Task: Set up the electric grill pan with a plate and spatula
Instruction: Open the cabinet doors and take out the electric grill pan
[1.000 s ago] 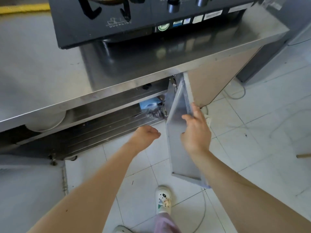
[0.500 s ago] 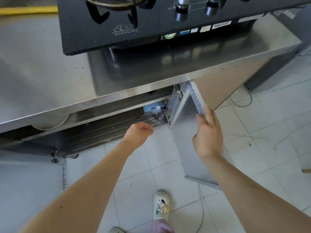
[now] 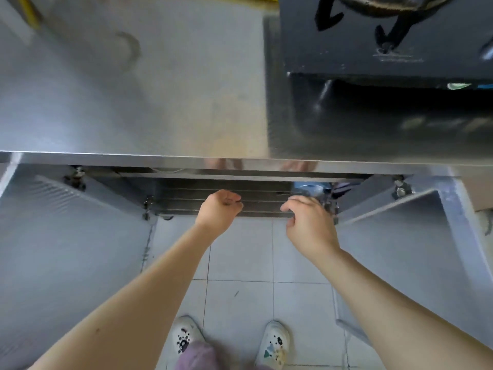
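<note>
I stand facing an open steel cabinet under the counter. My left hand (image 3: 219, 208) hovers in front of the slatted metal shelf (image 3: 261, 200), fingers curled into a loose fist with nothing in it. My right hand (image 3: 306, 222) is just right of it at the shelf's front edge, fingers bent and apart, holding nothing. No grill pan, plate or spatula is in view; most of the cabinet's inside is hidden beneath the counter lip.
Both steel cabinet doors stand swung out, the left door (image 3: 69, 249) and the right door (image 3: 400, 244), flanking my arms. The steel counter (image 3: 133, 102) carries a black gas stove (image 3: 400, 44) at the right. A blue packet (image 3: 309, 187) lies inside at the right. White-tiled floor lies below.
My right hand let go of the right door and came to the shelf edge. The view swung left and down, so both open doors show. My left hand stayed by the shelf.
</note>
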